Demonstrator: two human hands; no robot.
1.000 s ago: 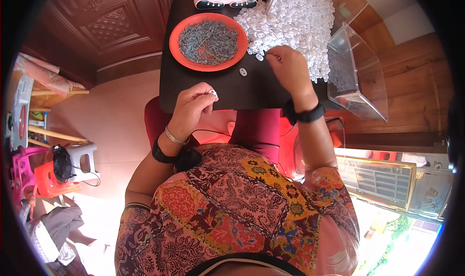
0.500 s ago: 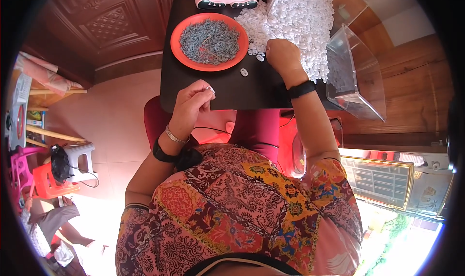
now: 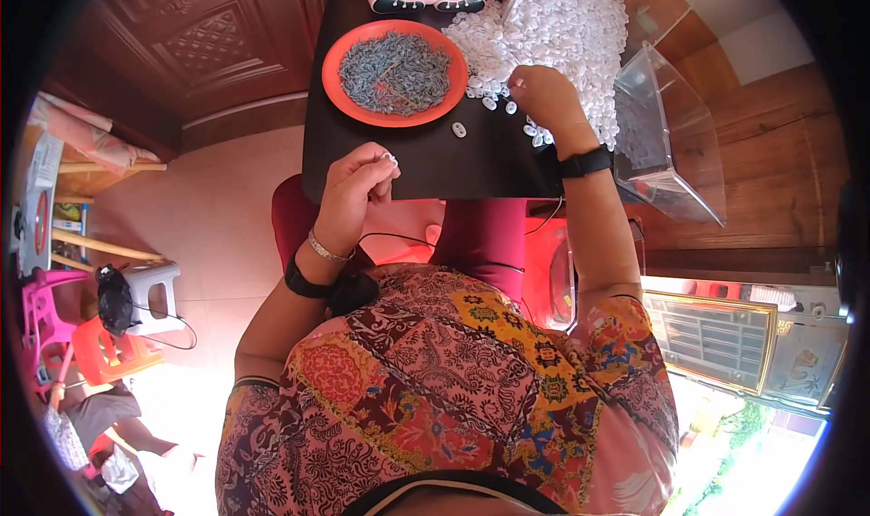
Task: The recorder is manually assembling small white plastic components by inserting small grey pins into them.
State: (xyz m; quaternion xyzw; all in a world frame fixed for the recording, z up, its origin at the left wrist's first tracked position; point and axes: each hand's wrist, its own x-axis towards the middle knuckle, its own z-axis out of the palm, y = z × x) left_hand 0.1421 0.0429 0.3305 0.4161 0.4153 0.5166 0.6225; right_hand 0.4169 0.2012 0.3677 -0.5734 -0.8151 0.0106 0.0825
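White two-holed pieces (image 3: 573,36) lie heaped at twelve o'clock from your nearer right hand (image 3: 550,101), whose grip I can't tell; your left hand (image 3: 352,188), at its eight o'clock, pinches a small white piece (image 3: 391,158)

Your top (image 3: 435,380) is a patchwork of pink, maroon and mustard yellow, covered in scrolls and flowers; your trousers (image 3: 482,231) are deep magenta. The tabletop (image 3: 426,167) is black, the plate (image 3: 331,74) orange-red, its slivers (image 3: 395,74) grey, the piled pieces (image 3: 575,40) white. Your wristbands (image 3: 585,163) are black, the door (image 3: 213,49) reddish brown with latticework.
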